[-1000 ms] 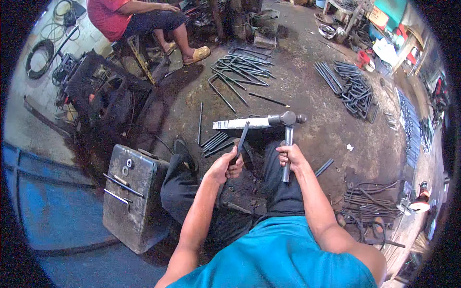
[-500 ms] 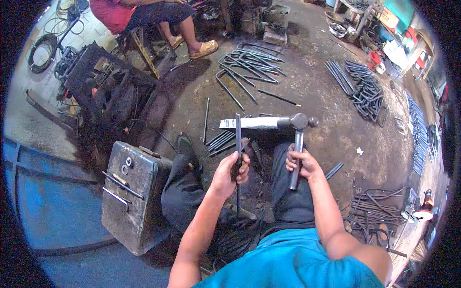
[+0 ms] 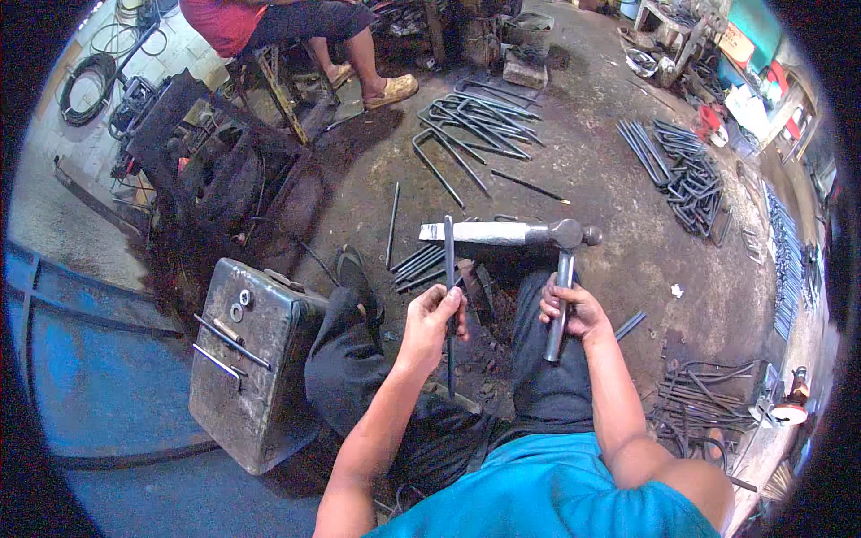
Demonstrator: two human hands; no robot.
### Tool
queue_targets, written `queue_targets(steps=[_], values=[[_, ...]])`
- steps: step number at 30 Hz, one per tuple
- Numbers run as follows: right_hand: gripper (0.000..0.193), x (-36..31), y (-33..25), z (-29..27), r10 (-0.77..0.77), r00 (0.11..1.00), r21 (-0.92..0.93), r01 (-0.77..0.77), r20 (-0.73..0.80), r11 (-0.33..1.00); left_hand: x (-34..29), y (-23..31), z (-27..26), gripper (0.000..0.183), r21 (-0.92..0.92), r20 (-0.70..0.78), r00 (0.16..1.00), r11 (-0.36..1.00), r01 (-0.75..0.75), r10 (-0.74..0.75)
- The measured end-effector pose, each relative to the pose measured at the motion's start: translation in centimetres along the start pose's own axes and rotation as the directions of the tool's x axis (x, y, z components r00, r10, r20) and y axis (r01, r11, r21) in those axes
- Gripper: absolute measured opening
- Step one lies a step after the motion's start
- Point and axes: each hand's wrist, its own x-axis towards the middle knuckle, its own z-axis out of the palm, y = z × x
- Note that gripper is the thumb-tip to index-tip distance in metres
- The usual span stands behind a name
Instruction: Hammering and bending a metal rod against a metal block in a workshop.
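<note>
A straight dark metal rod (image 3: 449,251) stands nearly upright in my left hand (image 3: 432,325), the thumb and fingers closed round its middle. My right hand (image 3: 574,309) grips the metal handle of a ball-peen hammer (image 3: 567,235), whose head points away from me. Behind the rod and beside the hammer head lies a pale, shiny-topped metal bar or block (image 3: 484,233). Whether the head touches it I cannot tell. Several short rods (image 3: 420,267) lie on the floor to its left.
Bent U-shaped rods (image 3: 475,121) lie ahead, with another pile (image 3: 691,179) at far right. A dark metal box (image 3: 247,359) at my left carries washers and rods. Someone in yellow shoes (image 3: 391,91) sits at the far left. Thin rods (image 3: 700,394) lie at near right.
My left thumb has moved from pointing up along the rod to lying against it, and the fingers have shifted. The hammer stays in my right hand. The whole view has shifted slightly.
</note>
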Motion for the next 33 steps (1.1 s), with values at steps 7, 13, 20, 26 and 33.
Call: queue_targets(steps=[7,13,20,26,33], values=[[0.019,-0.01,-0.13,0.07,0.016,1.000,0.047,-0.015,-0.013,0.999,0.09,-0.14,-0.13,0.021,0.004,-0.021,0.999,0.999,0.038,-0.038],[0.020,0.10,-0.18,-0.29,0.020,1.000,0.064,-0.021,0.009,0.998,0.02,-0.38,-0.02,0.021,-0.029,-0.016,0.998,0.997,0.066,-0.066],[0.029,0.11,-0.16,-0.72,0.033,0.999,0.090,-0.035,0.021,0.995,0.00,-0.34,0.19,0.021,0.045,-0.027,0.999,0.999,-0.025,0.027],[0.030,0.11,-0.19,-0.51,0.030,1.000,0.081,-0.030,0.001,0.996,-0.05,-0.28,0.14,0.024,0.074,-0.057,0.997,0.996,-0.041,0.045],[0.031,0.05,-0.29,-0.30,0.032,0.999,0.056,-0.030,-0.031,0.998,-0.08,-0.35,0.19,0.025,0.092,-0.082,0.992,0.992,-0.085,0.093]])
